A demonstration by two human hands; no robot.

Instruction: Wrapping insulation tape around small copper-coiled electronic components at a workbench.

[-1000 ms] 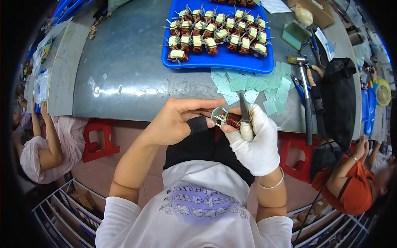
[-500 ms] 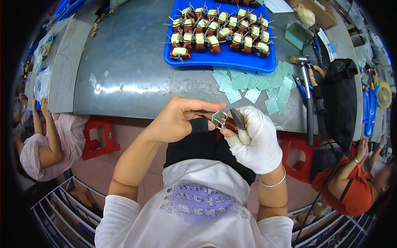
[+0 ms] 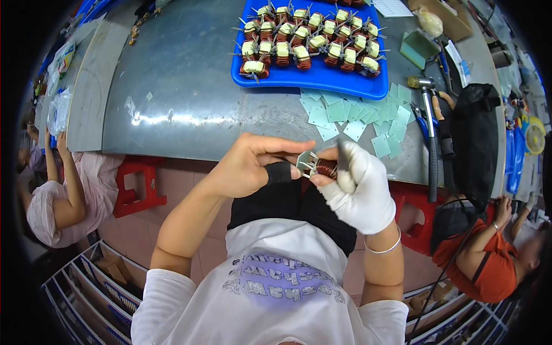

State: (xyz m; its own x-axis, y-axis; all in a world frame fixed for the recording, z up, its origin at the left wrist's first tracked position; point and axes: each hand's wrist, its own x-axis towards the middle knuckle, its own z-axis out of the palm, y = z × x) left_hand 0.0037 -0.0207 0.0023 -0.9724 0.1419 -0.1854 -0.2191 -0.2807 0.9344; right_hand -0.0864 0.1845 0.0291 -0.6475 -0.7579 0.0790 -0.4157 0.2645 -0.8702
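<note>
My left hand point(image 3: 253, 164), bare with a black wrap on the thumb, pinches a small pale green square sheet point(image 3: 303, 160) against a copper-wound coil point(image 3: 326, 168). My right hand point(image 3: 359, 187), in a white glove, grips that coil and a thin dark tool point(image 3: 342, 154) that sticks up from the fist. Both hands meet just in front of the grey metal table's point(image 3: 184, 86) near edge, above my lap. Further back a blue tray point(image 3: 313, 80) carries several rows of finished coils with pale caps. A scatter of pale green square sheets point(image 3: 356, 112) lies between the tray and my hands.
A hammer point(image 3: 428, 132), pliers and a black bag point(image 3: 474, 138) lie on the table at the right. Red stools point(image 3: 135, 184) stand under the table edge. One person sits at the left point(image 3: 57, 201), another in an orange top at the right point(image 3: 486, 253). Shelving racks run along the lower left.
The hands stay together at the table edge. The dark tool in my right hand has tilted more upright, and the coil has turned slightly between my fingers.
</note>
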